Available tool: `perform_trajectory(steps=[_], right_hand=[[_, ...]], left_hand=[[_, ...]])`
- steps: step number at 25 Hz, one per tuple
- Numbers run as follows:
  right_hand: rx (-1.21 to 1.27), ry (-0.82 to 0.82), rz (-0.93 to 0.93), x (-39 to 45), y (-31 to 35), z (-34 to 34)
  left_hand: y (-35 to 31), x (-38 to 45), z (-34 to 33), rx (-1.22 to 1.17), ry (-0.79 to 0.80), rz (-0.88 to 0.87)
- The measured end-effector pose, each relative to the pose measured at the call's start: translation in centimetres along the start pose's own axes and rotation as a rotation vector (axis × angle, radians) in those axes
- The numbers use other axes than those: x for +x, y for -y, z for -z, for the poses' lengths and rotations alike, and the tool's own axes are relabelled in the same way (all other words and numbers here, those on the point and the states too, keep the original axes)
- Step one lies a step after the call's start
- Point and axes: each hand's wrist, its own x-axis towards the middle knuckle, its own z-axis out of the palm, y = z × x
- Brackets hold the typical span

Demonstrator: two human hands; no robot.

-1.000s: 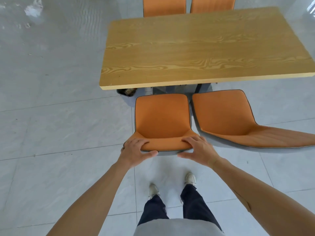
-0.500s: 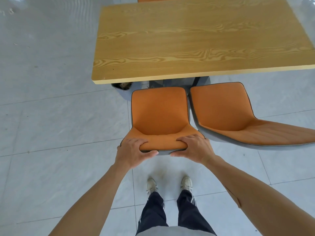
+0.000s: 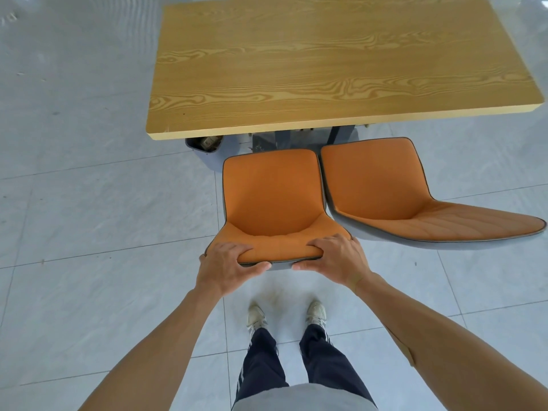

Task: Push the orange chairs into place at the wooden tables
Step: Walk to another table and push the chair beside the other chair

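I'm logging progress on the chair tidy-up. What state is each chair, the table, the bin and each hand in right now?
Left orange chair: upright, seat not yet under the table, gripped at the top of its backrest.
Right orange chair: upright, untouched, beside the first.
Wooden table: top bare.
Grey bin: open, partly under the table.
Left hand: grips the backrest.
Right hand: grips the backrest.

Bare forearms, grey top (image 3: 302, 398), striped navy trousers (image 3: 323, 357), pale sneakers (image 3: 316, 314)

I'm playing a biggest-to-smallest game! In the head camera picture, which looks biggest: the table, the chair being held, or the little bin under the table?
1. Wooden table, clearly the largest.
2. Held orange chair, gripped by both hands.
3. Grey bin, smallest, though the table hides part of it.
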Motion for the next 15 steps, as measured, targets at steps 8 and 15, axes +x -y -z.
perform_trajectory(steps=[8,15], right_hand=[[-0.001,-0.013,0.024,-0.5,-0.3,-0.3],[-0.01,-0.032,0.031,-0.5,-0.2,-0.6]], left_hand=[[-0.3,-0.6,-0.4,0.009,-0.002,0.011],[0.0,-0.4,-0.7,0.026,-0.024,0.004]])
